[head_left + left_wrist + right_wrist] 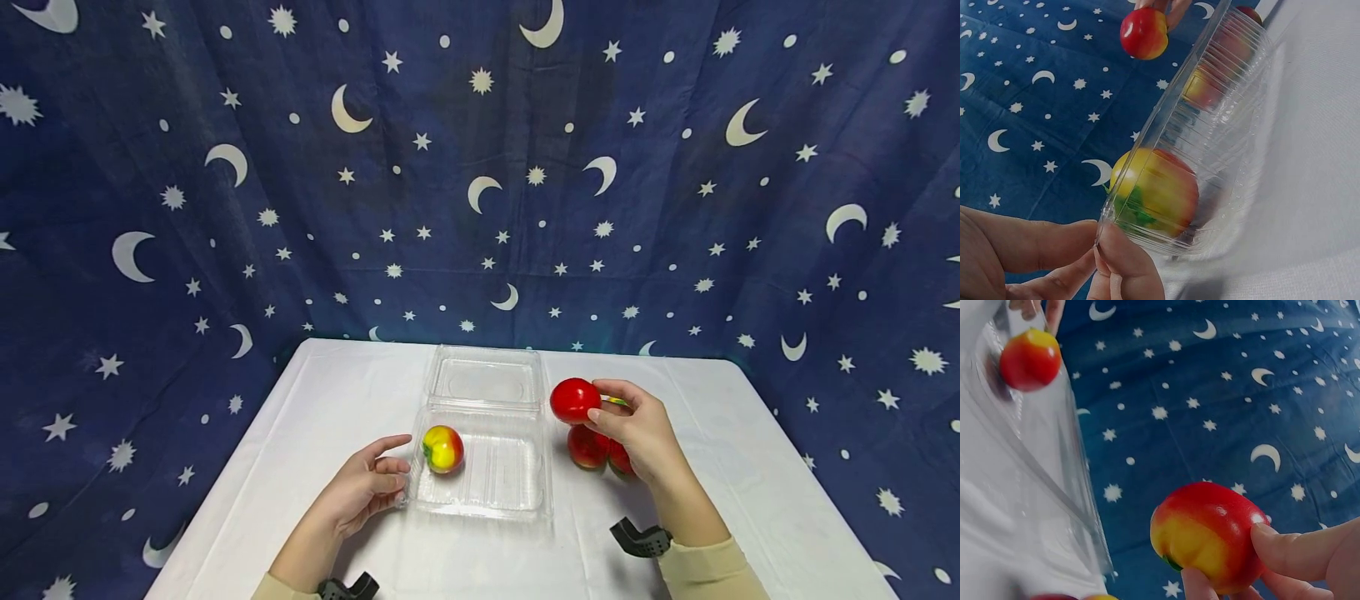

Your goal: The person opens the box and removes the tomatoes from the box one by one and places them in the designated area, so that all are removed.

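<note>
A clear plastic clamshell box (510, 479) lies opened on the table, its lid (487, 379) folded back to the far side. Inside it, at the left end, rests a glossy red-and-yellow apple (444, 450) with green at its dimple. My left hand (367, 483) pinches the box's left rim between thumb and finger, as the left wrist view shows. Raised beside the box's right side, my right hand (637, 429) grips another apple (1207, 537) between thumb and fingers. Below that hand, more apples (587, 447) sit on the table, partly hidden by it.
A white cloth covers the table (337, 400). Behind and at both sides hangs a dark blue curtain (450, 250) with moons and stars. Black wrist mounts (640, 538) sit on both forearms.
</note>
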Demonstrator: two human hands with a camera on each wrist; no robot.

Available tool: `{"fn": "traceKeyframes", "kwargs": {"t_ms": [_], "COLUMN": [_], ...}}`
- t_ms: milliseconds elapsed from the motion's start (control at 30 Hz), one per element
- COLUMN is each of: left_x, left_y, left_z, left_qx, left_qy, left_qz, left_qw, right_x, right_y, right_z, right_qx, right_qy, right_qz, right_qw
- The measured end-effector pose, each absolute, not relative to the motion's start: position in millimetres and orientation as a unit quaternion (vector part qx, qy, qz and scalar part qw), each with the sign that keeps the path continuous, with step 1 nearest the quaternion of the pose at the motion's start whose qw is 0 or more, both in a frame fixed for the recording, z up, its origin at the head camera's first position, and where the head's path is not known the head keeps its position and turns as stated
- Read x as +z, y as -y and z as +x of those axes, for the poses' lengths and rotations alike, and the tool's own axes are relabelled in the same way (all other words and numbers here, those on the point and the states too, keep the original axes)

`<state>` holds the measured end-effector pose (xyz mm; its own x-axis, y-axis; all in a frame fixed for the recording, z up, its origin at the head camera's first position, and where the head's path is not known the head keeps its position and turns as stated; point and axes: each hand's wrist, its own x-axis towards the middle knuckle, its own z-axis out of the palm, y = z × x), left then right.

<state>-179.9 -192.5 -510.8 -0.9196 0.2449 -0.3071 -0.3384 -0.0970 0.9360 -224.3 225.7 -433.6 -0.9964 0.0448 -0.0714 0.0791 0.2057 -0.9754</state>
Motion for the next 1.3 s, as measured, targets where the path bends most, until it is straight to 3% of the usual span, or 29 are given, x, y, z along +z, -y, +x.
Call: {"fn": "traceKeyframes", "kwargs": {"t_ms": [1300], "left_x": [-511], "left_y": [194], "left_z": [-179], "left_qx": [0.744], "left_qy": [-0.636], "left_qz": [-0.032], "left_qw": [0.2], "right_x": [-448], "right_y": [-318], "right_z": [-226], "right_qx": [-0.623], "right_qy": [-0.777], "right_qz": [0.093], "right_qw": [-0.02]}}
